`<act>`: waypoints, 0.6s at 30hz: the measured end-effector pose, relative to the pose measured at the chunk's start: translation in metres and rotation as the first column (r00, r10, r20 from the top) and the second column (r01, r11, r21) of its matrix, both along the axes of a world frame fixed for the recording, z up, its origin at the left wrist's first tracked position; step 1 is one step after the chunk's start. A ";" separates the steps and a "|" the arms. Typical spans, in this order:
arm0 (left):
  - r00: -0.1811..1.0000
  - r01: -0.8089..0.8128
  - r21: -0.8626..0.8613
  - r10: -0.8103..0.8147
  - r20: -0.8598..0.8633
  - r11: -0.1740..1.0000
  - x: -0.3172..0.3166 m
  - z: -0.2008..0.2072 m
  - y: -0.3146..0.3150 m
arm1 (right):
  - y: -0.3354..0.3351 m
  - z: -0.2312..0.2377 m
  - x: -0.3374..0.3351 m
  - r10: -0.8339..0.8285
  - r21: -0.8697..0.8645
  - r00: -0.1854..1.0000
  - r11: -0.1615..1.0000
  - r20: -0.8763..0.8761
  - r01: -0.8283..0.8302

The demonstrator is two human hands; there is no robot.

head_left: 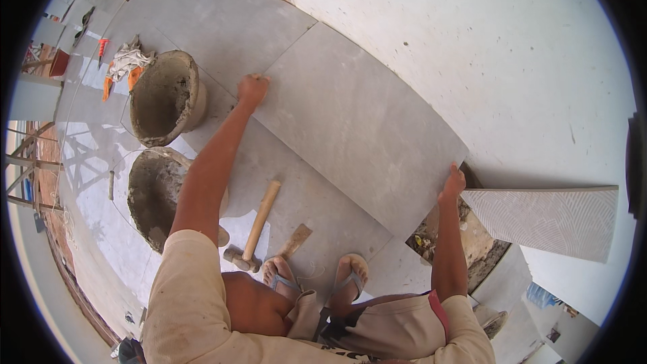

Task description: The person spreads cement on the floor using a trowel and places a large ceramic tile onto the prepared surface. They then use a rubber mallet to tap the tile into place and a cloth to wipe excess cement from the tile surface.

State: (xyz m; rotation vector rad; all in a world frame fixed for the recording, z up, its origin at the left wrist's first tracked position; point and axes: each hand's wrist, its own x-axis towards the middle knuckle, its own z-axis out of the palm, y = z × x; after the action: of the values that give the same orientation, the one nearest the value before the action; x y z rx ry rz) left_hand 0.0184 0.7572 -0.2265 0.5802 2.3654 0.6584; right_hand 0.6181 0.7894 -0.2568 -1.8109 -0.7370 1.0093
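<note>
At its edges, two hands (253, 90) (453, 183) hold one tile (360, 128).

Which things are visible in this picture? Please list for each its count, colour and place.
Large tile: 1, grey, between both grips
Ridged tile: 1, pale grey, right
Buckets: 2, mortar-grey, left
Hammer: 1, wooden handle, near left foot
Flat tool: 1, brownish, beside hammer
Cloth: 1, whitish, beyond buckets
Red-handled tool: 1, left of cloth
Floor tiles: several, grey, around
Wall: 1, white, right
Sandals: 2, blue-strapped, lower centre
Left grip: 1, bare, large tile's left edge
Right grip: 1, bare, its right edge
</note>
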 end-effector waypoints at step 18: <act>0.992 0.029 0.007 -0.028 -0.124 1.000 -0.006 -0.021 0.010 | 0.001 -0.008 -0.008 -0.061 -0.034 0.997 0.997 0.042 0.062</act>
State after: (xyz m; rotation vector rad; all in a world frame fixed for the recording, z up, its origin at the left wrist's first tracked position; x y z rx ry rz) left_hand 0.0121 0.7672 -0.2471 0.6755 2.4648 0.6371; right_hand 0.6098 0.7907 -0.2651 -1.8777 -0.6876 0.9527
